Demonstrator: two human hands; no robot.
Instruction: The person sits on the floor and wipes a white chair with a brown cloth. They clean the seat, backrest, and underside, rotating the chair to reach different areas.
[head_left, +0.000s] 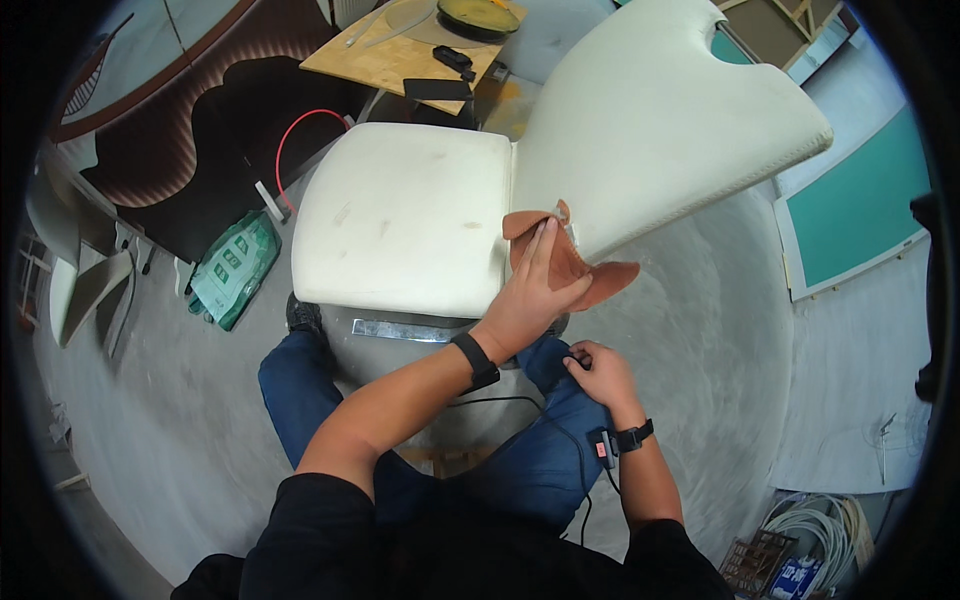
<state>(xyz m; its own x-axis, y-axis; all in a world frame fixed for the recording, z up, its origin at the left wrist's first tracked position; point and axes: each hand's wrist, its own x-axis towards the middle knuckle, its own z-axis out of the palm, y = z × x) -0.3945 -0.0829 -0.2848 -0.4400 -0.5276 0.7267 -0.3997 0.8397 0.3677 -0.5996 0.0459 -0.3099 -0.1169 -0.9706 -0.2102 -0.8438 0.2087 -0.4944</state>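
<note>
A white upholstered chair lies before me, its seat (401, 221) at the left and its curved backrest (660, 112) spreading to the upper right. Marks show on the seat. My left hand (534, 289) holds a reddish-brown cloth (611, 283) against the lower backrest, beside the seam with the seat. The fingers lie stretched over the cloth and the thumb is spread to the right. My right hand (606, 375) rests by my right knee with curled fingers; whether it pinches anything is unclear. A small device on a black cable (585, 457) sits near my right wrist.
A wooden table (375, 64) at the top holds a round yellow-topped object and black items. A green plastic bag (236, 270), a red hose (281, 150) and another pale chair (71, 292) are at the left. Coiled hoses (829, 525) lie lower right; a green board (859, 202) stands above.
</note>
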